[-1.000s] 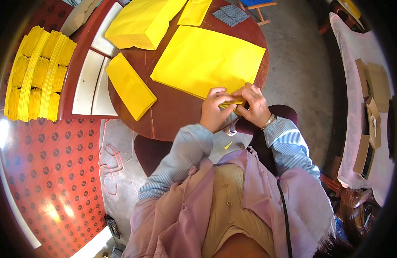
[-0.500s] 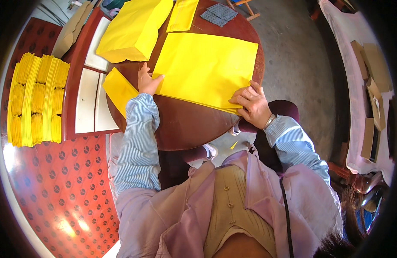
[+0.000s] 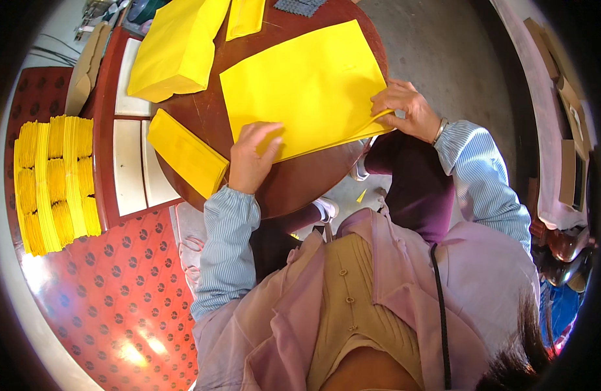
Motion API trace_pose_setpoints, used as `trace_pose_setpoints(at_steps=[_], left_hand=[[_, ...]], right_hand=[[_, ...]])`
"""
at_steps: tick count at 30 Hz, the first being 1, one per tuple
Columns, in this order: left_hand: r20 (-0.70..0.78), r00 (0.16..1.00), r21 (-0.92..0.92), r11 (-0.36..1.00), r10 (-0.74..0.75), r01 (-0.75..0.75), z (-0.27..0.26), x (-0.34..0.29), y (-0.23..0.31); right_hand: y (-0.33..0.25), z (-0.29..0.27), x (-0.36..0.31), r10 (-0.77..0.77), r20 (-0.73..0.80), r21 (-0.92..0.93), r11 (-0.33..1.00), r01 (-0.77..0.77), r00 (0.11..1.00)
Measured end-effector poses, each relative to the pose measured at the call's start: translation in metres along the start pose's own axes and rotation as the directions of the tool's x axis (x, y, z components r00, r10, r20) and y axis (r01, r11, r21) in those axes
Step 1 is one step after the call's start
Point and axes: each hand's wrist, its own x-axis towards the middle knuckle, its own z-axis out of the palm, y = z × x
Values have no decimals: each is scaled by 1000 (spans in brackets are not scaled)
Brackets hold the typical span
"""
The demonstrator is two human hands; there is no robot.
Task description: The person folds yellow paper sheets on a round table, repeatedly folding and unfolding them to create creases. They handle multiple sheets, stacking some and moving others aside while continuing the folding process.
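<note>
A flat stack of large yellow sheets (image 3: pixel 300 85), paper-like, lies on the round brown table (image 3: pixel 294 186), turned at a slant. At its near right corner my right hand (image 3: pixel 411 111) pinches the edge of the top sheet, which lifts slightly from the layers under it. Across the near left edge rests my left hand (image 3: pixel 253 153), fingers stretched and thumb apart, touching the top sheet. Left of that hand is a narrow folded yellow bundle (image 3: pixel 186 153). Whether one or more sheets sit in the right-hand pinch is hidden by the fingers.
A tall yellow block-shaped stack (image 3: pixel 177 49) and a smaller yellow folded piece (image 3: pixel 245 16) stand farther back on the table. A grey textured cloth (image 3: pixel 300 5) lies at the far edge. Bundled yellow folds (image 3: pixel 56 186) are piled at left; cardboard pieces (image 3: pixel 571 117) lie at right.
The large sheets have turned, their right side swinging away. My left hand moved right onto the near edge; my right hand shifted up and right at the corner. The view shifted too.
</note>
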Motion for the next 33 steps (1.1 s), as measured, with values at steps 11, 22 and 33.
trace_pose_setpoints(at_steps=[11,22,33], left_hand=[[244,969,-145,987,-28,65,17,30,12],[430,879,-342,864,-205,369,35,52,-14],[426,877,-311,874,-224,374,37,53,-15]], right_hand=[[-2,8,9,270,-112,272,934,-232,956],[7,10,6,342,-55,261,912,-317,938],[5,10,6,310,-99,217,934,-283,946]])
